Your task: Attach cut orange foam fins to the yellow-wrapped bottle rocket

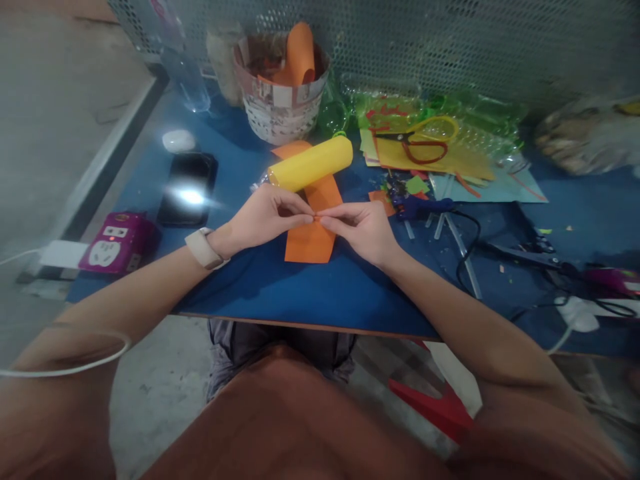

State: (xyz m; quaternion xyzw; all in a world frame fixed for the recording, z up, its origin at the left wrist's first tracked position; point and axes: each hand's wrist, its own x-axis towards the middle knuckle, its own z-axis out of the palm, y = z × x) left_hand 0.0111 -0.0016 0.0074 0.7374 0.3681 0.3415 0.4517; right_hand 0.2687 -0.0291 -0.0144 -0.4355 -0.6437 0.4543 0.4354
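Fingertip to fingertip, my left hand (275,217) and my right hand (364,230) pinch a small orange piece of paper (317,218), mostly hidden by the fingers. Right beneath them, an orange paper strip (309,245) lies on the blue table (225,283). Just beyond my left hand, a roll of yellow paper (313,163) rests across more orange paper (325,192), with clear plastic showing at its left end. A blue glue gun (423,207) lies to the right of my right hand, among paper scraps (416,185).
A woven basket (283,110) holding curled orange paper stands at the back. Scissors (425,150) lie on coloured sheets (440,167) at back right, near green plastic bottles (480,117). At left are a phone (187,190) and a purple power adapter (117,241). Cables run along the right.
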